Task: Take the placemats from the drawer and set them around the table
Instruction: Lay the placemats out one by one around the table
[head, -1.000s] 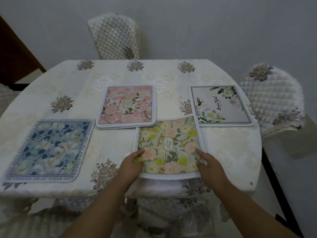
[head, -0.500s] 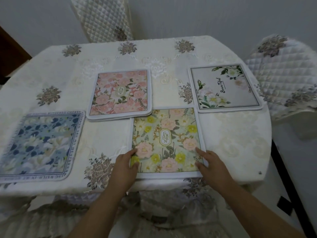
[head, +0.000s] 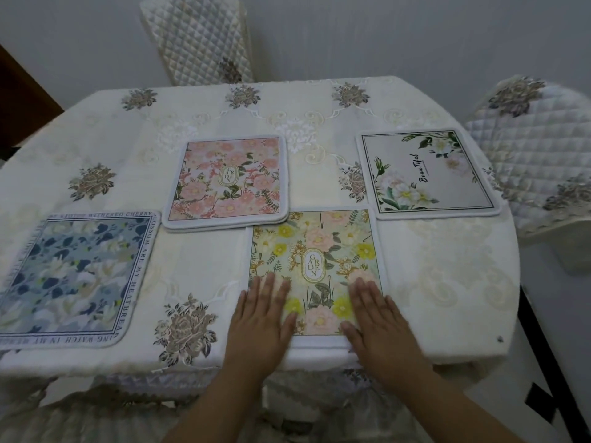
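We are pressing left hand (head: 259,324) and right hand (head: 380,327) flat, fingers (head: 268,286) straight, squaring the yellow placemat (head: 315,251) to the bench (head: 447,282).

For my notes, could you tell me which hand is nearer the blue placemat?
Left. The left hand lies to the right of the blue placemat; the right hand lies farther right, on the yellow placemat.

We are holding our left hand (head: 260,318) and right hand (head: 380,321) flat.
Both are lying palm-down, fingers straight, forearms reaching forward.
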`<state>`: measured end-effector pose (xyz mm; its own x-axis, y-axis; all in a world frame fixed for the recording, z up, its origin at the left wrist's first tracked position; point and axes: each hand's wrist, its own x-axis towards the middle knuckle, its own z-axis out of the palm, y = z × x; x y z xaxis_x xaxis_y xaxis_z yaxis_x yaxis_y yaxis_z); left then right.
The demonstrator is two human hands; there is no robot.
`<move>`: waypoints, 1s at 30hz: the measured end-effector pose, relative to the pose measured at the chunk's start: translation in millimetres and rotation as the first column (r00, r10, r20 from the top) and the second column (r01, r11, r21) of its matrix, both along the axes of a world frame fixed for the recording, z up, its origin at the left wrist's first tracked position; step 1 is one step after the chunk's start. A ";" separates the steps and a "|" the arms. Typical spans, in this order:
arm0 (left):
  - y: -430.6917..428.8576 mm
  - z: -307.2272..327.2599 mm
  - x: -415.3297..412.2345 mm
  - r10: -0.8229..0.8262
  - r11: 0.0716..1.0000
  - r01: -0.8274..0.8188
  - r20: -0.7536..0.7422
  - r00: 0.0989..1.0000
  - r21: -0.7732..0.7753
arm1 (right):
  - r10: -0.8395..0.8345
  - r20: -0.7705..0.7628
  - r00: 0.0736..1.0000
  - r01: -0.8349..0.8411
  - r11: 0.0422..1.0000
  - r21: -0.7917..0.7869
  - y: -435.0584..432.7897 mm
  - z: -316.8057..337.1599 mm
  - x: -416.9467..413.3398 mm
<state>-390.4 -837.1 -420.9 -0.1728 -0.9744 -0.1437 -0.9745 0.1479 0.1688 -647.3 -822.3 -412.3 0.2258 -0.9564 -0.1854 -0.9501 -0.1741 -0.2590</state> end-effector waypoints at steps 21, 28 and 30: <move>-131.2 17.9 33.1 0.072 0.982 -0.100 -0.174 0.982 -0.157 | -0.178 0.124 0.976 0.190 0.977 -0.094 -179.9 3.2 28.1; -182.6 34.8 110.0 0.476 0.864 -0.503 -0.267 0.838 -0.037 | -0.238 0.559 0.794 0.146 0.968 0.205 -208.4 37.6 118.8; -196.7 32.4 131.8 0.535 0.842 -0.536 -0.226 0.814 0.060 | -0.252 0.536 0.806 0.131 0.958 0.254 -218.7 40.4 141.9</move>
